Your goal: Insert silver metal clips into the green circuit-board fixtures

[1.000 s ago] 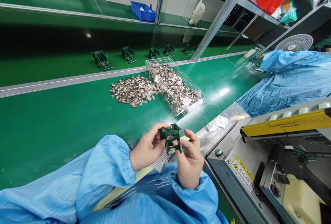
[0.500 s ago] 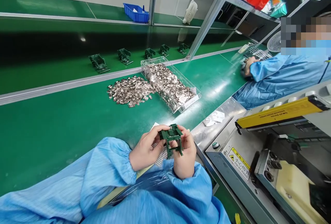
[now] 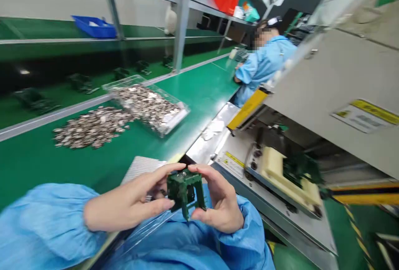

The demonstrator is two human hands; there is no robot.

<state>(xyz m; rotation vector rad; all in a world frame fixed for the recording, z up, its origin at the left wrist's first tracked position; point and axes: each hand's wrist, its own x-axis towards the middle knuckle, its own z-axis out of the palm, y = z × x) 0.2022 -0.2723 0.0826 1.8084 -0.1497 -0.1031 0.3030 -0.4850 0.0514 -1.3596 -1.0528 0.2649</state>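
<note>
Green frame: the green frame (image 3: 185, 193) was held up in front of the body, before the near edge of the counter (image 3: 199, 91), not resting on it.
Left hand: the left hand (image 3: 132, 203) gripped the blocky left side, with the thumb low.
Right hand: the right hand (image 3: 220, 201) pinched the opposite side, a finger at the top edge and the thumb near a leg's lower end. The hands were apart from each other, with the frame between them.
Handling: I judged it light and stiff, probably moulded plastic, not very slippery; the thin legs could perhaps snap.
Best hold: the solid block seemed the safer place, rather than the legs.
Ribbed sheet: a pale ribbed sheet (image 3: 140, 168) lay at the counter's near edge, beside the left hand.
Machine labels: on the grey machine (image 3: 274, 212), a small yellow-and-white label (image 3: 232, 164) and a larger label (image 3: 366, 114) were too blurred to read.
Metal pieces: a loose pile (image 3: 90, 128) lay near the counter's back edge, next to a clear box (image 3: 163, 131) filled with similar pieces.
Box label: the white label (image 3: 177, 118) on its front wall was unreadable.
Brands: I could make out none.
Far side: more green assemblies (image 3: 81, 82) stood beyond the back edge; a co-worker (image 3: 268, 62) sat farther along the counter.
</note>
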